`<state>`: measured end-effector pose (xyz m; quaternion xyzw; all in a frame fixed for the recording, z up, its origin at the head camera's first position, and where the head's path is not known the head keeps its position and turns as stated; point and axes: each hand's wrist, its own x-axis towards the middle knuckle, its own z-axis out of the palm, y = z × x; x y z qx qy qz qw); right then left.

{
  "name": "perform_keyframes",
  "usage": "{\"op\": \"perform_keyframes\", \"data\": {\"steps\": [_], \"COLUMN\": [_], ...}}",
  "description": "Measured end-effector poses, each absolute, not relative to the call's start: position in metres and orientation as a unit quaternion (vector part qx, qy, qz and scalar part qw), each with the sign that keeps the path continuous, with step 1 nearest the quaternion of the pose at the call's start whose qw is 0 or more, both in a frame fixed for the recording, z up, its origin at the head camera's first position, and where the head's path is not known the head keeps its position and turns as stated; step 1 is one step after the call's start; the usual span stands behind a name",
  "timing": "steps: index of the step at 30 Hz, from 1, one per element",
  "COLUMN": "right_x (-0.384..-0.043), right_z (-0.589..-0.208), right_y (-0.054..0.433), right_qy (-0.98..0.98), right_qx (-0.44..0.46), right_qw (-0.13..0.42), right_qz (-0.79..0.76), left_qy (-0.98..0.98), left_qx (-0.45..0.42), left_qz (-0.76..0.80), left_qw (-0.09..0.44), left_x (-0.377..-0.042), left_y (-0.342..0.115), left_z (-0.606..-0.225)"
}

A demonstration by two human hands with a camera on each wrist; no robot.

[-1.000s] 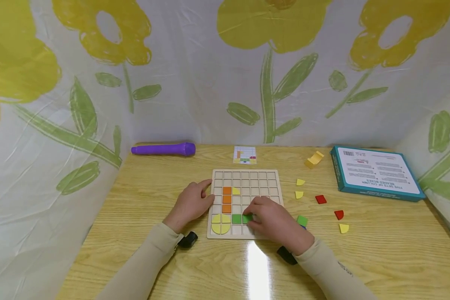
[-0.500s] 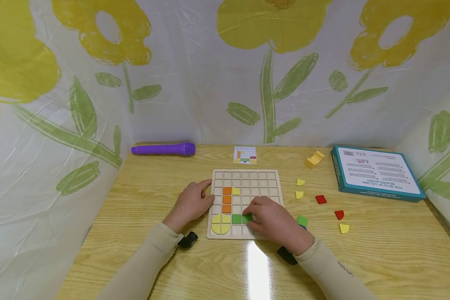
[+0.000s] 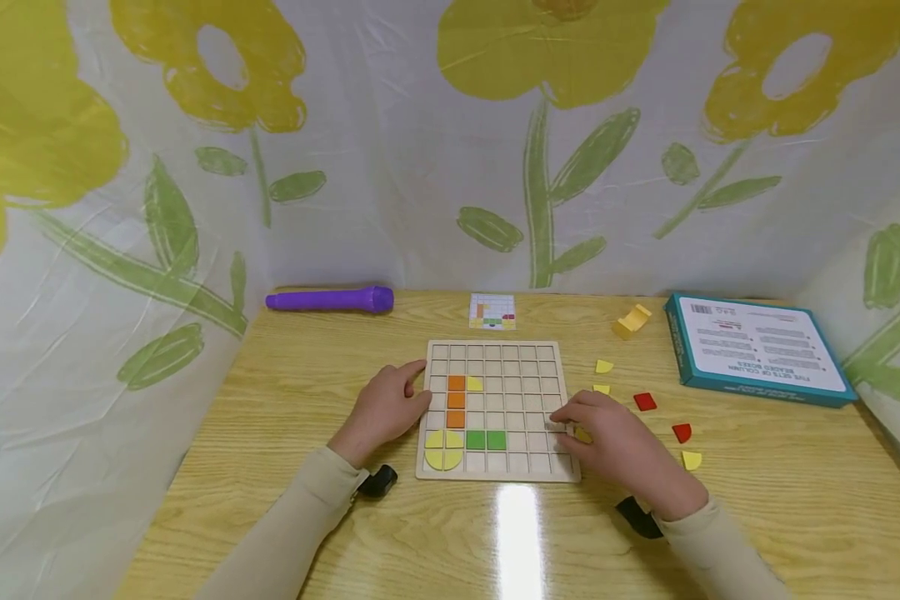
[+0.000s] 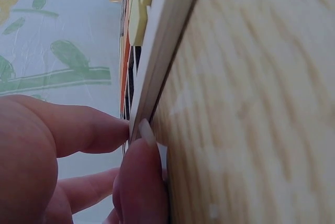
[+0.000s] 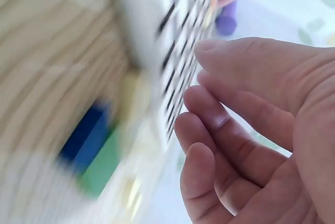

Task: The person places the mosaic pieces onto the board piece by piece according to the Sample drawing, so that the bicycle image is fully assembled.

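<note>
A wooden grid board (image 3: 525,404) lies flat on the table. Its left edge is pinched between the thumb and a finger of my left hand (image 3: 382,408), as the left wrist view shows close up. Set in the grid are orange squares (image 3: 457,401), a yellow quarter circle (image 3: 475,383), more yellow quarters (image 3: 434,458) forming a round shape, and two green squares (image 3: 486,440). My right hand (image 3: 611,437) hovers by the board's right edge, fingers loosely bent and holding nothing. Below it in the right wrist view lie a blue piece (image 5: 86,135) and a green piece (image 5: 102,166), blurred.
Right of the board lie a red square (image 3: 645,402), a red quarter circle (image 3: 682,433) and several yellow quarters (image 3: 692,460). Behind are a pattern card (image 3: 492,312), a purple toy microphone (image 3: 330,299), a small yellow-orange holder (image 3: 633,322) and a teal box (image 3: 765,350).
My right hand has let go of the second green square, which lies in the grid, and moved right to the board's edge. My left hand stays at the left edge.
</note>
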<state>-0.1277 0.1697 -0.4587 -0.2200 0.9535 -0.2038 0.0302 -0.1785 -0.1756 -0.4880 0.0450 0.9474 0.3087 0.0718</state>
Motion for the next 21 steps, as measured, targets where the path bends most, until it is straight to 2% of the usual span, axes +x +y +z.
{"op": "perform_keyframes", "data": {"steps": [9, 21], "right_x": [-0.118, -0.114], "right_z": [-0.462, -0.465], "right_y": [0.215, 0.229], "right_qy": [0.961, 0.964], "right_qx": [-0.198, -0.176], "right_qw": [0.020, 0.033], "right_qz": [-0.194, -0.197], "left_qy": [0.948, 0.947], "left_qx": [0.040, 0.048], "left_qz": [0.309, 0.309], "left_qw": [0.073, 0.069], "left_x": [-0.177, -0.180], "left_y": [-0.176, -0.174], "left_z": [-0.488, -0.488]}}
